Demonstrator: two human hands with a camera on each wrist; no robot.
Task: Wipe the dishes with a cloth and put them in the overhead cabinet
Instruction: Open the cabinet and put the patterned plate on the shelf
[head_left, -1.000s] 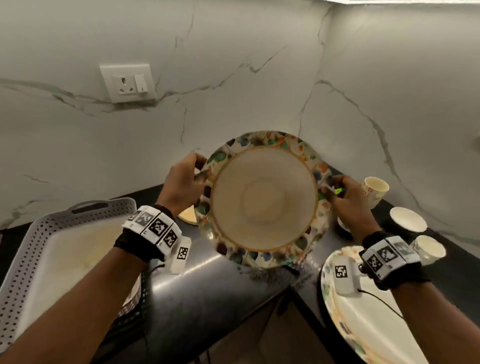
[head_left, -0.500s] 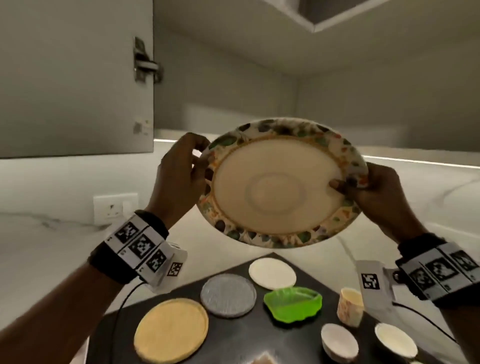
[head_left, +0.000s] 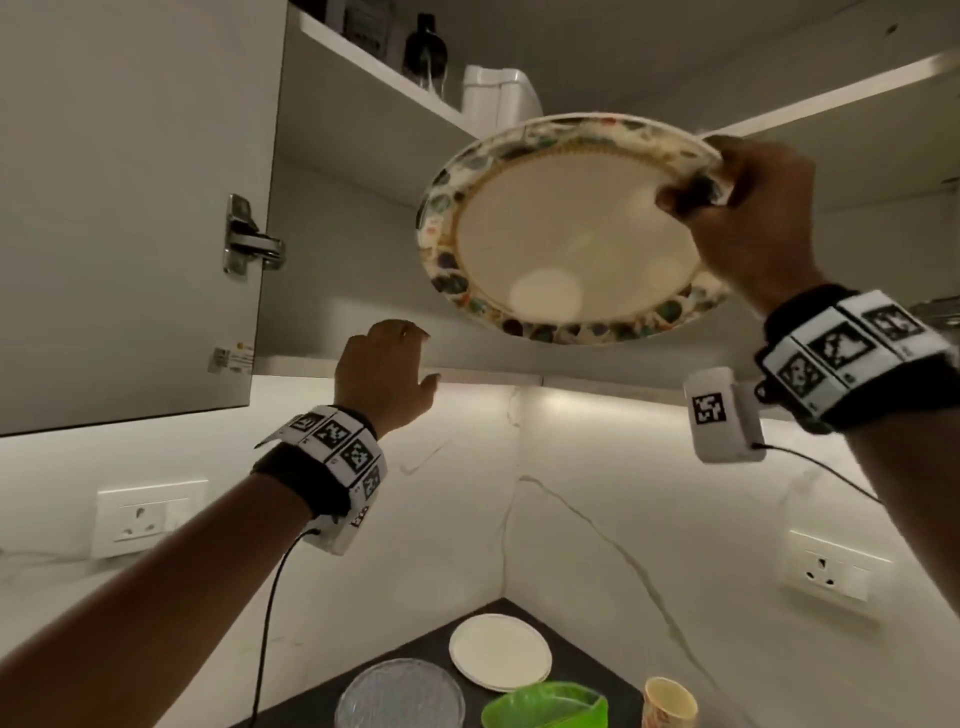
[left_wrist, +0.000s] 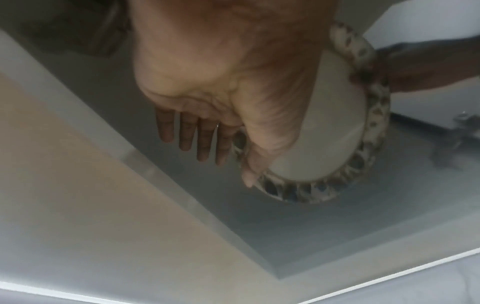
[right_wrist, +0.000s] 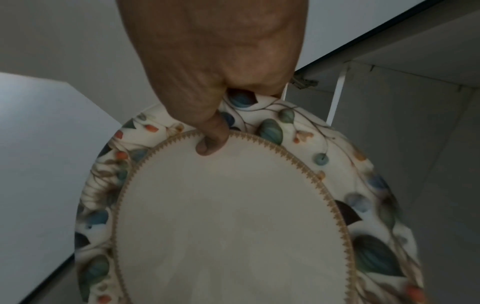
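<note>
A large cream plate with a leaf-patterned rim (head_left: 566, 228) (right_wrist: 228, 216) (left_wrist: 332, 123) is held up, tilted, in front of the open overhead cabinet's lower shelf (head_left: 363, 306). My right hand (head_left: 748, 218) (right_wrist: 215, 82) pinches its right rim, thumb on the plate's face. My left hand (head_left: 384, 369) (left_wrist: 207, 115) is off the plate, below and left of it, with fingers straight and empty. No cloth is in view.
The cabinet door (head_left: 130, 208) stands open at left with its hinge (head_left: 249, 239). A white container (head_left: 493, 98) and a dark bottle (head_left: 426, 47) stand on the upper shelf. Below, the dark counter holds a white plate (head_left: 498, 652), a glass plate (head_left: 400, 696), a green dish (head_left: 545, 706) and a paper cup (head_left: 667, 701).
The plate has risen from counter height up to the cabinet opening. My left hand let go of the plate's rim and dropped away; only the right hand holds the plate now.
</note>
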